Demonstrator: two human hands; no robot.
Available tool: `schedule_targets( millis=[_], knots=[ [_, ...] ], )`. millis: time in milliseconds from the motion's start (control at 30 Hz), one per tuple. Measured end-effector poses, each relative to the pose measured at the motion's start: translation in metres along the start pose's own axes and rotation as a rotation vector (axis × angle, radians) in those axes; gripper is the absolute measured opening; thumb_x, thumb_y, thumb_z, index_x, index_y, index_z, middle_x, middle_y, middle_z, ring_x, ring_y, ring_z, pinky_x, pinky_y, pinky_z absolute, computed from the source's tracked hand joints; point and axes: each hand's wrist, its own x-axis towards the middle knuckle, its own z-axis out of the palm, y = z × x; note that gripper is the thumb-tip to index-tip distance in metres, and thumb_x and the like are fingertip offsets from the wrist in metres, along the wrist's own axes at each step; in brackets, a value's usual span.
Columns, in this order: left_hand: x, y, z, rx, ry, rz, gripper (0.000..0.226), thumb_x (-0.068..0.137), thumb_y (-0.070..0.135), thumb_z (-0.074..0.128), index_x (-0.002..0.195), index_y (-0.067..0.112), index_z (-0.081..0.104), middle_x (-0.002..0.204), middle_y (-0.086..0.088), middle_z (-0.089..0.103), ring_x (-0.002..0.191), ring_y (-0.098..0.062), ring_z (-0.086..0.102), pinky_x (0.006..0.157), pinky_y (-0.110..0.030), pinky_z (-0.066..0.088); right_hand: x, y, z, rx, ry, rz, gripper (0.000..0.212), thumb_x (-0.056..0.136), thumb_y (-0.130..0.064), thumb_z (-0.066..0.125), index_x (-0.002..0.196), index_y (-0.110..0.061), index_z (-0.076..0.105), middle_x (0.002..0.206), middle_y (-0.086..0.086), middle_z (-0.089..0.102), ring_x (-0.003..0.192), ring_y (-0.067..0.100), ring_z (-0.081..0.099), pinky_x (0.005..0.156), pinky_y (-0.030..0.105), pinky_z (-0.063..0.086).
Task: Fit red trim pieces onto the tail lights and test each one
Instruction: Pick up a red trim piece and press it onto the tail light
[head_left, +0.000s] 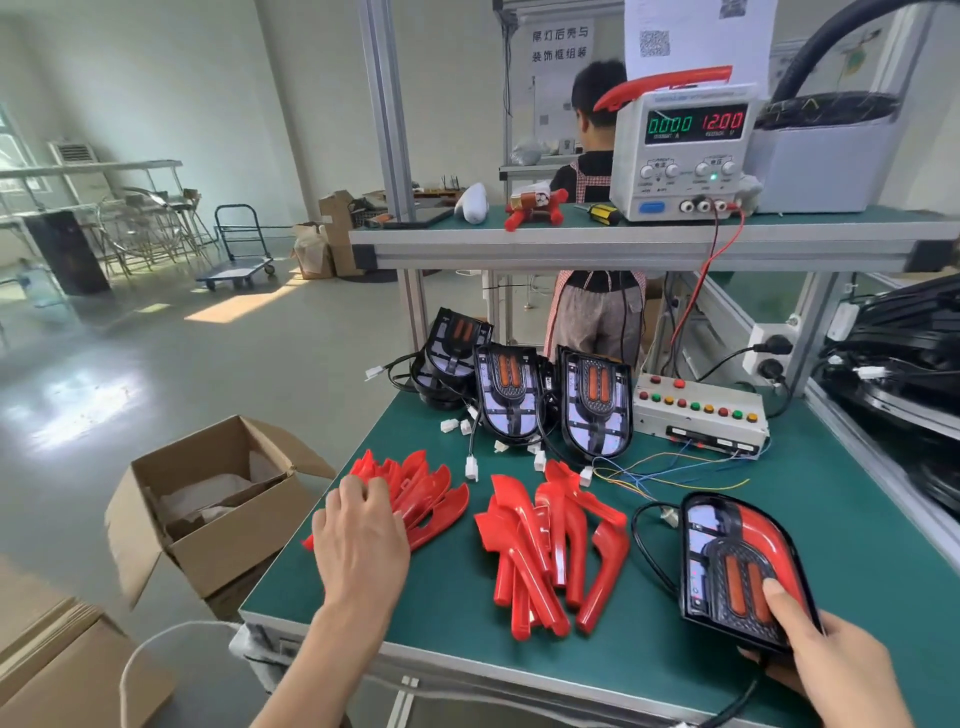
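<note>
- On the green workbench, near its left edge, the left hand lies palm down on the left pile of red trim pieces. Its fingers are bent over the top pieces, but I cannot tell if they really grip one.
- At the right front corner, the right hand holds a tail light by its near end, the thumb pressed on the dark face and the other fingers hidden under it. This tail light already has a red trim piece along its right side, and its black cable curves out to the left.
- Between the two hands lies a second pile of red trim pieces, longer ones, crossing each other.
- Behind the piles, three tail lights stand in a row, leaning, with white connectors lying in front of them.
- To the right of this row is a white control box with coloured buttons, and thin coloured wires run from it over the mat.
- On the upper shelf stands a power supply; its display reads 0.000 and 12.00.
- On the floor at the left is an open cardboard box.
</note>
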Motion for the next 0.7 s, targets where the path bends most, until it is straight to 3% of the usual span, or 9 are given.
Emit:
schedule_targets(
  millis=[67,167,300,433,567,633,700],
  knots=[
    [0.005,-0.006,0.001,0.082,-0.043,-0.045,0.028,0.083,0.021,0.078,0.103,0.006,0.066,0.102,-0.013,0.063,0.094,-0.035,0.06,0.08,-0.044,0.045,-0.002,-0.003,0.0,0.0,0.003,-0.014,0.038,0.095,-0.038,0.069,0.071,-0.009,0.076,0.066,-0.002,0.069,0.066,0.009,0.06,0.052,0.024,0.039],
    [0.008,-0.012,0.006,0.144,-0.087,-0.07,0.022,0.094,0.032,0.063,0.11,0.016,0.061,0.11,-0.003,0.065,0.104,-0.025,0.061,0.086,-0.035,0.043,-0.004,-0.005,-0.001,-0.007,-0.02,-0.02,0.037,0.096,-0.038,0.067,0.073,-0.01,0.075,0.068,-0.005,0.065,0.068,0.009,0.056,0.056,0.021,0.034],
    [0.01,-0.013,0.01,0.129,-0.134,-0.098,0.009,0.097,0.027,0.057,0.103,0.02,0.058,0.104,0.002,0.066,0.099,-0.02,0.061,0.082,-0.029,0.042,-0.003,-0.004,-0.002,-0.033,-0.034,-0.032,0.039,0.095,-0.042,0.067,0.069,-0.014,0.073,0.07,0.001,0.069,0.071,0.014,0.06,0.057,0.024,0.037],
    [0.012,-0.015,0.013,0.057,-0.151,-0.136,0.004,0.094,0.018,0.063,0.096,0.016,0.06,0.096,-0.001,0.065,0.093,-0.022,0.061,0.079,-0.031,0.043,-0.004,-0.003,-0.001,-0.019,-0.04,-0.002,0.04,0.093,-0.043,0.07,0.073,-0.009,0.077,0.075,0.014,0.075,0.078,0.03,0.071,0.071,0.037,0.053],
    [0.011,-0.015,0.016,-0.065,-0.125,-0.159,0.019,0.094,0.029,0.067,0.097,0.01,0.065,0.097,-0.007,0.067,0.093,-0.029,0.063,0.081,-0.039,0.049,-0.006,-0.008,-0.001,0.0,-0.035,0.021,0.037,0.094,-0.038,0.07,0.076,-0.006,0.077,0.072,0.009,0.074,0.073,0.023,0.069,0.061,0.028,0.044],
    [0.01,-0.014,0.015,-0.138,-0.066,-0.186,0.027,0.093,0.033,0.069,0.099,0.007,0.068,0.098,-0.011,0.064,0.091,-0.033,0.062,0.079,-0.042,0.05,-0.007,-0.008,0.0,-0.018,-0.028,0.021,0.039,0.094,-0.04,0.069,0.075,-0.008,0.077,0.074,0.009,0.074,0.076,0.025,0.068,0.068,0.033,0.049],
    [0.012,-0.017,0.013,-0.204,0.04,-0.225,0.027,0.093,0.029,0.07,0.104,0.004,0.07,0.1,-0.015,0.062,0.093,-0.036,0.059,0.081,-0.045,0.047,-0.008,-0.008,0.001,-0.037,-0.002,0.02,0.04,0.094,-0.044,0.068,0.075,-0.009,0.077,0.078,0.012,0.075,0.083,0.031,0.068,0.086,0.043,0.053]
  ],
)
